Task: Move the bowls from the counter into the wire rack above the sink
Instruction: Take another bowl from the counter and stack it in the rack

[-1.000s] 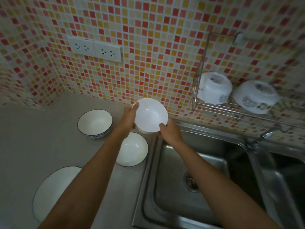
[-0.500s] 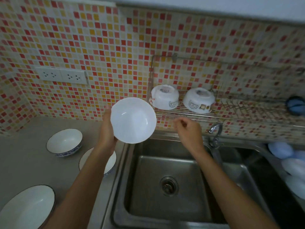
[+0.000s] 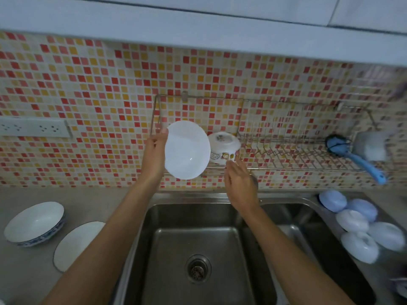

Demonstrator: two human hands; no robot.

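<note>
Mosaic-tiled kitchen wall up top, grey table (image 3: 92,201) lower left with a blue-patterned bowl (image 3: 35,223) and a dark-rimmed bowl (image 3: 77,244). Mid-frame, left hand (image 3: 154,150) grips a plain white bowl (image 3: 187,149) tilted at the wire rack (image 3: 286,150)'s left end. Right hand (image 3: 241,186), fingers loosely spread, touches the upside-down cartoon bowl (image 3: 223,147) in the rack.

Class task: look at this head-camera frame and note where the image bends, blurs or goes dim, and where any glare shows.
Head view: wide-angle bending curves the cabinet edge; the far right, near the blue brush, smears; light is dim and flat; a small glint sits inside the white bowl held by the left hand.
</note>
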